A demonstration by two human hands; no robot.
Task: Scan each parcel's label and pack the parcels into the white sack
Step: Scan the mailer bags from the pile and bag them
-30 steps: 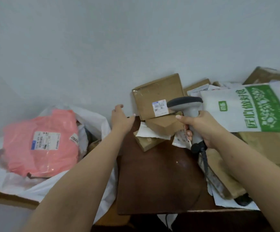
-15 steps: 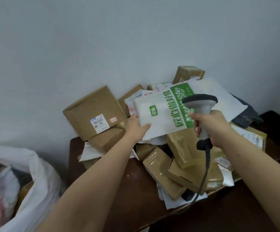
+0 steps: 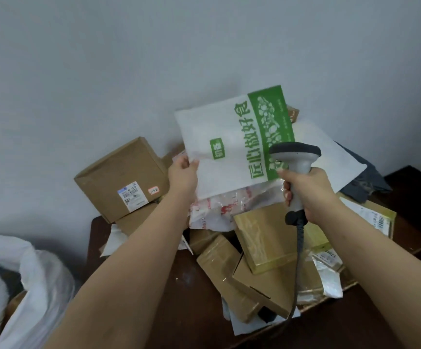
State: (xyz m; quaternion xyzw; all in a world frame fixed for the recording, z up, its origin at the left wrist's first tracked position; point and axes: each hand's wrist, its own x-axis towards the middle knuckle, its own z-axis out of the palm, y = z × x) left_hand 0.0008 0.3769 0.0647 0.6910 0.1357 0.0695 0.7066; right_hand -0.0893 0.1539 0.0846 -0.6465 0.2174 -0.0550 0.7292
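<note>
Since 0.5 s ago: left hand [image 3: 183, 172] pinches white-green mailer [image 3: 232, 144], now lifted off pile, tilted up. Right hand [image 3: 307, 191] wrapped round scanner [image 3: 295, 157]. I see no label yet; sack [image 3: 40, 280] lower left.

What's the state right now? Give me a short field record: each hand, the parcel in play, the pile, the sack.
left hand: grips the white and green mailer bag by its left edge, raised above the pile
right hand: holds the scanner upright, head in front of the bag
label on bag: none visible on the side shown
pile: cardboard boxes and mailers on the brown table
white sack: lower left, open
</note>
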